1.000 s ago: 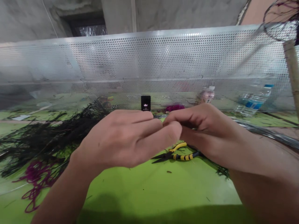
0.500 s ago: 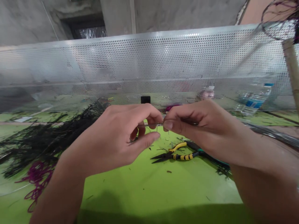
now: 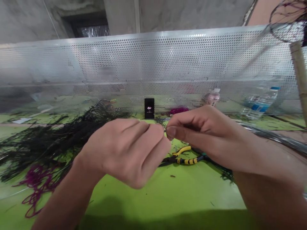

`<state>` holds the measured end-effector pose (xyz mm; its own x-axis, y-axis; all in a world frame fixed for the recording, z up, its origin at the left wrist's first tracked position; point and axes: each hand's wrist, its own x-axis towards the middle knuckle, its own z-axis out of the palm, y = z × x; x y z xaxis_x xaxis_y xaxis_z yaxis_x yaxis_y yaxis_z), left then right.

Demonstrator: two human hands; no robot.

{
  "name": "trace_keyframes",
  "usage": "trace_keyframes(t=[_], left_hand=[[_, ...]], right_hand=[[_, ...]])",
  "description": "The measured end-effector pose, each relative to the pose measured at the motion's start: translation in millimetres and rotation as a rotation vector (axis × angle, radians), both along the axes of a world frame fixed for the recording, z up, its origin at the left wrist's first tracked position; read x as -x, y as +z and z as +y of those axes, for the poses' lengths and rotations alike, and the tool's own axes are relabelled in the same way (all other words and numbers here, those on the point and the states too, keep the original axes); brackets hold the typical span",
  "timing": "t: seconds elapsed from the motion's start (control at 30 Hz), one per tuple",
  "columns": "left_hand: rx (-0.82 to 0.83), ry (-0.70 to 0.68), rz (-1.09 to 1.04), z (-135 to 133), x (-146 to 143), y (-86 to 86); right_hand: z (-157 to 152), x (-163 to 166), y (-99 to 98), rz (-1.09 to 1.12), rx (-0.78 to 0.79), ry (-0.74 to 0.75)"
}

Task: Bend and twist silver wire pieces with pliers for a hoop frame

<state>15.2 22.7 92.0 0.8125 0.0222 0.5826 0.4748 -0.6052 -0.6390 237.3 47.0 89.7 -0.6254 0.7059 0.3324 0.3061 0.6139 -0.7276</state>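
My left hand (image 3: 129, 150) is closed with its back towards me, so its fingertips and anything in them are hidden. Its knuckles come close to my right hand (image 3: 203, 131), whose thumb and forefinger pinch the end of a thin wire; a short, pale bit of it (image 3: 171, 140) shows below the fingertips. Under both hands, long-nose pliers with yellow and black handles (image 3: 188, 161) lie on the green table (image 3: 168, 198), their jaws partly covered by my left hand.
Dark, bushy strands (image 3: 64, 134) and purple cord (image 3: 35, 185) lie at left. A phone (image 3: 149, 108) stands against the perforated metal screen (image 3: 144, 64). Bottles (image 3: 261, 103) show at right, near a bundle of shiny wires (image 3: 275, 135) and an upright wooden stick (image 3: 298, 70).
My left hand has rolled over from a loose, finger-apart grip around the thin wire into a closed fist, now lower and exposing the phone. My right hand keeps its pinch, nearly still.
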Motion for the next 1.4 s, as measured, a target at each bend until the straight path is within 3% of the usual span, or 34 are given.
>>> trace_keyframes(t=[0.03, 0.1, 0.27, 0.43, 0.6, 0.87, 0.97, 1.13, 1.2, 1.23, 1.33, 1.4], left_hand=[[-0.099, 0.010, 0.034, -0.3, -0.7, -1.6], [-0.047, 0.052, -0.065, -0.8, -1.8, -3.1], [0.394, 0.221, -0.474, -3.7, -3.0, 5.8], [1.007, 0.209, -0.513, -5.7, 2.3, 20.0], [1.221, 0.116, -0.498, 0.0, 11.3, 24.9], [1.191, -0.032, -0.625, -0.9, 5.9, 23.0], [1.058, -0.047, -0.649, -2.4, 2.8, 20.6], [0.667, -0.118, -0.510, 2.7, 5.1, 14.0], [0.686, -0.129, -0.491, 6.3, 7.5, 13.9], [0.795, -0.110, -0.500, 7.7, 8.7, 14.9], [1.364, 0.001, -0.439, 10.9, 12.2, 20.7], [1.661, 0.005, -0.389, 12.8, 14.3, 24.7]], right_hand=[[-0.6, 0.2, 0.0, 0.013, 0.014, 0.011], [-0.7, -0.2, -0.3, 0.065, 0.011, 0.029], [0.9, -2.8, -0.5, 0.176, -0.176, -0.043], [-3.2, 1.4, -0.8, 0.070, -0.333, -0.123], [-6.8, 3.2, -1.1, 0.037, -0.394, -0.152], [-5.9, 0.2, -1.6, 0.052, -0.305, -0.130], [-6.2, -1.3, -3.2, 0.088, -0.233, -0.109], [-2.1, -2.1, -4.4, 0.128, -0.164, -0.103], [0.3, -1.7, -3.8, 0.105, -0.194, -0.108], [1.2, -1.5, -3.3, 0.084, -0.216, -0.106], [1.3, -1.4, -1.6, -0.002, -0.264, -0.063], [-0.2, -1.5, -0.9, -0.044, -0.280, -0.033]])
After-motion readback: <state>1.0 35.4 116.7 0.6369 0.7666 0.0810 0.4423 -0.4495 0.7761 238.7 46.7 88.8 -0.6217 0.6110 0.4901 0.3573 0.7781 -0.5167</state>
